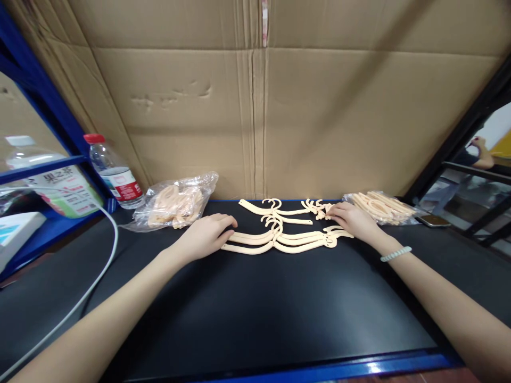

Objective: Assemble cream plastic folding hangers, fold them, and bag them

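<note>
Several beige plastic clothes hangers (255,248) lie on the black tabletop, one behind another, with their hooks near the middle. My left hand (209,234) rests at their left ends, fingers bent and thumb apart from the index finger, nothing clearly gripped. Farther back lie another hanger arm (255,210) and a separate straight piece (295,220). My right hand (353,219) is at a small heap of beige hanger pieces (319,207), its fingertips closed together on one of them. The piece's exact shape is partly hidden by the fingers.
A clear plastic bag of beige pieces (175,205) lies at left, another bag (381,206) at right beside a phone (433,220). A red-capped bottle (115,173) and white cable (114,244) are left. Cardboard (179,106) walls the back. A person's arm (484,155) shows far right.
</note>
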`<state>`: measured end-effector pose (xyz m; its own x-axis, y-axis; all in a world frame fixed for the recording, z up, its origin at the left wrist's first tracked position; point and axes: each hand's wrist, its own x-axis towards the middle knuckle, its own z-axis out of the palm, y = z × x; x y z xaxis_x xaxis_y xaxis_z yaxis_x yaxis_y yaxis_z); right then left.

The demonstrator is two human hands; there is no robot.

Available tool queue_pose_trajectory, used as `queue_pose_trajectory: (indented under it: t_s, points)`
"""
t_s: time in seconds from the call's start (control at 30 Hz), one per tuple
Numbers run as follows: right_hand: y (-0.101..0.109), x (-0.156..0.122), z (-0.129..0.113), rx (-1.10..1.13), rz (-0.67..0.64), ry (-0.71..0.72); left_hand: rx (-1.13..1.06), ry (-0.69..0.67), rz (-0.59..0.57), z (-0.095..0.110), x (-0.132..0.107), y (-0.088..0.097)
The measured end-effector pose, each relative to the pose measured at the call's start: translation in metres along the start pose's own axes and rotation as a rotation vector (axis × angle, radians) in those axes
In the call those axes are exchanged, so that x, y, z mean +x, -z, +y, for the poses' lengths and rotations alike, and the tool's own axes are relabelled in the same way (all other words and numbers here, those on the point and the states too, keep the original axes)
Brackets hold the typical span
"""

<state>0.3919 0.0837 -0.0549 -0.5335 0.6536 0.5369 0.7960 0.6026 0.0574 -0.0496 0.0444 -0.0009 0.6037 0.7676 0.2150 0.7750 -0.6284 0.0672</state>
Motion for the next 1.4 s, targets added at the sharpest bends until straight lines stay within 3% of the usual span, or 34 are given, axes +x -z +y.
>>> queue_pose_trajectory:
  t_s: [0.13, 0.27, 0.5, 0.6, 0.7, 0.97, 1.4]
  points:
    - [0.005, 0.001, -0.002, 0.009, 0.105, -0.032, -0.017, -0.003, 0.022, 0.004, 0.0, 0.001]
    - [0.015, 0.003, -0.012, 0.051, 0.305, -0.104, -0.049, -0.017, 0.046, 0.007, 0.0, 0.0]
    - [0.027, 0.009, -0.027, 0.203, 0.601, -0.4, -0.046, -0.004, 0.048, 0.005, 0.014, 0.004]
    - [0.028, 0.011, -0.032, 0.345, 0.618, -0.513, -0.021, -0.004, 0.022, 0.0, 0.027, 0.006]
    - [0.028, 0.014, -0.04, 0.447, 0.614, -0.537, -0.007, -0.03, 0.01, -0.005, 0.045, 0.004]
    - [0.028, 0.02, -0.054, 0.736, 0.61, -0.588, 0.013, -0.139, 0.022, -0.01, 0.09, -0.026]
    - [0.034, 0.025, -0.067, 1.12, 0.554, -0.66, 0.018, -0.178, 0.087, -0.011, 0.105, -0.045]
